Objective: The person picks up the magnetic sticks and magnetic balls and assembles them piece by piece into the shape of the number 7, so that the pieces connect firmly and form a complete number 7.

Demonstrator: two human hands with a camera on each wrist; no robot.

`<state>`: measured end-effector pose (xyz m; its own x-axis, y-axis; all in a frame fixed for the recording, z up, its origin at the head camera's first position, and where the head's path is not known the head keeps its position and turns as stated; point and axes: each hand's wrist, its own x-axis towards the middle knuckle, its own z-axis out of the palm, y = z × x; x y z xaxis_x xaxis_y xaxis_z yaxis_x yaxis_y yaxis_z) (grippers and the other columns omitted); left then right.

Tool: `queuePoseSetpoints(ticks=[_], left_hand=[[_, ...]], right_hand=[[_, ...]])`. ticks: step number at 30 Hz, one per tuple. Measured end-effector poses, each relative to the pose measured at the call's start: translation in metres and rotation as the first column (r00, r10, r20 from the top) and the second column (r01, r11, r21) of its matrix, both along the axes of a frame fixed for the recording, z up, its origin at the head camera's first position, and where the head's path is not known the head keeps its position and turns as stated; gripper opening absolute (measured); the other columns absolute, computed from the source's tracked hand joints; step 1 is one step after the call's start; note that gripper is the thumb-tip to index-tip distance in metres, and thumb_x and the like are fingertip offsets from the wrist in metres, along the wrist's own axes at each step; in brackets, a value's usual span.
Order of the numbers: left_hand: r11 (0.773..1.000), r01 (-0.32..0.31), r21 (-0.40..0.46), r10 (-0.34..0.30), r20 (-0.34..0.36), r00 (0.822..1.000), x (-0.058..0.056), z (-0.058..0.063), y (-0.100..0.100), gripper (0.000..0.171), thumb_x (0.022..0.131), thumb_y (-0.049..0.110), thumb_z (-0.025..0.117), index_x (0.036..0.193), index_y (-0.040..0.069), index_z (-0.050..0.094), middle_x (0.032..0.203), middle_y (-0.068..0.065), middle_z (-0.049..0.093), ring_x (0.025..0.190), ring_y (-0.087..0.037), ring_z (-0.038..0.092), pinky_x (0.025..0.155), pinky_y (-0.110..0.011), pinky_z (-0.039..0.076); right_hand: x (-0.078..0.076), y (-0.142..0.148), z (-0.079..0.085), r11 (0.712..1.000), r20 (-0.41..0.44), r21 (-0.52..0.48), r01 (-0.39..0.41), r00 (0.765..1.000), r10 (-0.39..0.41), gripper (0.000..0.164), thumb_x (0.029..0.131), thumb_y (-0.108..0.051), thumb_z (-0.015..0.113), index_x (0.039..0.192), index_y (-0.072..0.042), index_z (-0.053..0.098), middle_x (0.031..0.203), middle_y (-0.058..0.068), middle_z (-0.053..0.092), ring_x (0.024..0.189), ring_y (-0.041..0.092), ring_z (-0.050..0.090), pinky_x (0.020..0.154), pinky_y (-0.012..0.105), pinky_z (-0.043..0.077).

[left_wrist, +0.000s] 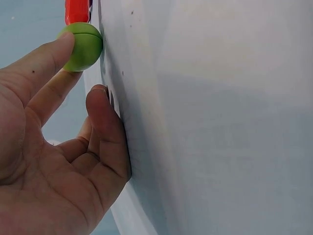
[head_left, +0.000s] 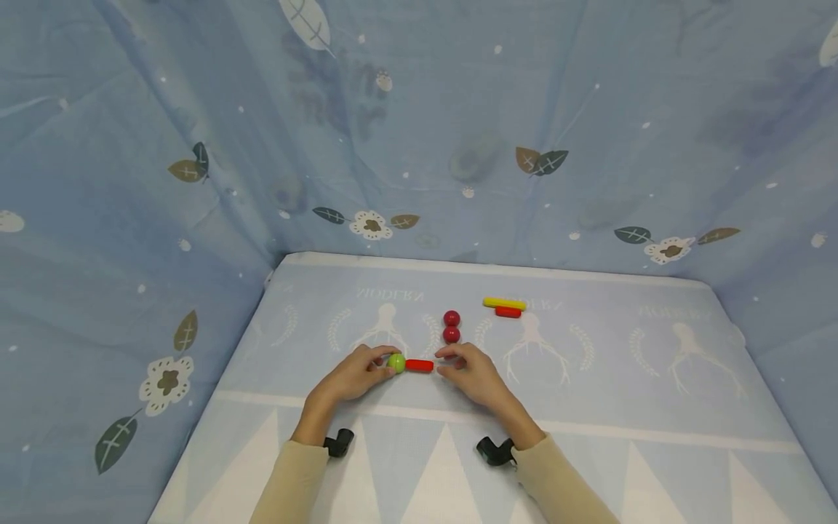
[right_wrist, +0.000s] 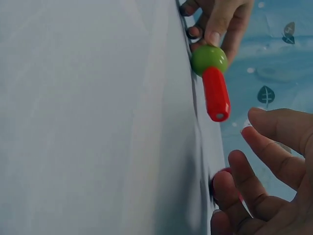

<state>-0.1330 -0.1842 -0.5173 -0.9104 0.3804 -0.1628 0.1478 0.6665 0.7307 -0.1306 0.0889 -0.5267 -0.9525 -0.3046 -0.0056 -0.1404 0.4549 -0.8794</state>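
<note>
Between thumb and finger, my left hand (head_left: 356, 372) pinches a green ball (head_left: 396, 362), also seen up close in the left wrist view. A short red rod (head_left: 419, 365) joins the ball and points toward my right hand (head_left: 476, 373). In the right wrist view the rod's free end shows a small pale dot at its centre. My right hand stands just off that end with fingers spread and a gap between thumb and fingertips, holding nothing. Two dark red balls (head_left: 451, 327) lie one behind the other, just beyond the right fingertips.
Farther back to the right, a yellow rod (head_left: 505, 303) lies alongside a second red rod (head_left: 508, 312). A patterned cloth covers the table (head_left: 609, 378). Blue fabric walls (head_left: 419, 145) rise behind it and at both sides.
</note>
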Motion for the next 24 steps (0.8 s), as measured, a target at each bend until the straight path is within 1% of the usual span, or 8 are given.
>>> queuePoseSetpoints(ticks=[5,12,14,19,24], left_hand=[[1.000,0.005,-0.001,-0.005,-0.002,1.000,0.000,0.000,0.001,0.034,0.097,0.019,0.068,0.131,0.017,0.066,0.107,-0.007,0.061,0.095,-0.020,0.053,0.082,-0.042,0.046],[0.999,-0.039,-0.006,0.039,0.045,0.998,0.003,0.003,0.001,0.035,0.097,0.023,0.068,0.132,0.021,0.066,0.103,-0.005,0.054,0.089,-0.019,0.047,0.076,-0.039,0.043],[0.999,-0.041,-0.009,0.041,0.048,0.998,0.003,0.003,0.002,0.034,0.097,0.023,0.068,0.132,0.021,0.066,0.102,-0.005,0.054,0.089,-0.019,0.047,0.076,-0.039,0.042],[1.000,-0.028,-0.006,0.028,0.040,0.999,0.003,0.004,0.002,0.035,0.098,0.022,0.068,0.133,0.020,0.065,0.103,-0.005,0.055,0.089,-0.019,0.047,0.077,-0.039,0.043],[1.000,-0.027,-0.002,0.027,0.041,0.999,0.003,0.003,0.001,0.035,0.098,0.023,0.067,0.133,0.021,0.065,0.102,-0.005,0.053,0.088,-0.020,0.046,0.075,-0.038,0.042]], right_hand=[[-0.001,0.013,0.005,0.999,-0.013,0.003,0.039,0.999,-0.039,0.021,0.089,-0.013,0.077,0.110,-0.016,0.074,0.105,-0.001,0.063,0.092,0.018,0.058,0.078,0.037,0.048],[-0.002,0.030,0.012,0.998,-0.034,0.022,0.062,0.998,-0.061,0.025,0.090,-0.012,0.076,0.115,-0.013,0.072,0.109,0.003,0.064,0.095,0.021,0.058,0.080,0.038,0.049],[-0.002,0.033,0.014,0.997,-0.032,0.030,0.067,0.997,-0.066,0.026,0.090,-0.012,0.076,0.116,-0.012,0.072,0.109,0.004,0.064,0.095,0.021,0.058,0.080,0.038,0.049],[-0.005,0.038,0.013,0.997,-0.025,0.023,0.077,0.997,-0.077,0.026,0.090,-0.013,0.076,0.116,-0.012,0.072,0.109,0.004,0.064,0.094,0.022,0.058,0.078,0.037,0.049],[-0.011,0.038,0.009,0.995,-0.029,0.015,0.094,0.995,-0.093,0.026,0.091,-0.013,0.076,0.116,-0.012,0.072,0.109,0.006,0.064,0.093,0.022,0.058,0.077,0.035,0.049]])
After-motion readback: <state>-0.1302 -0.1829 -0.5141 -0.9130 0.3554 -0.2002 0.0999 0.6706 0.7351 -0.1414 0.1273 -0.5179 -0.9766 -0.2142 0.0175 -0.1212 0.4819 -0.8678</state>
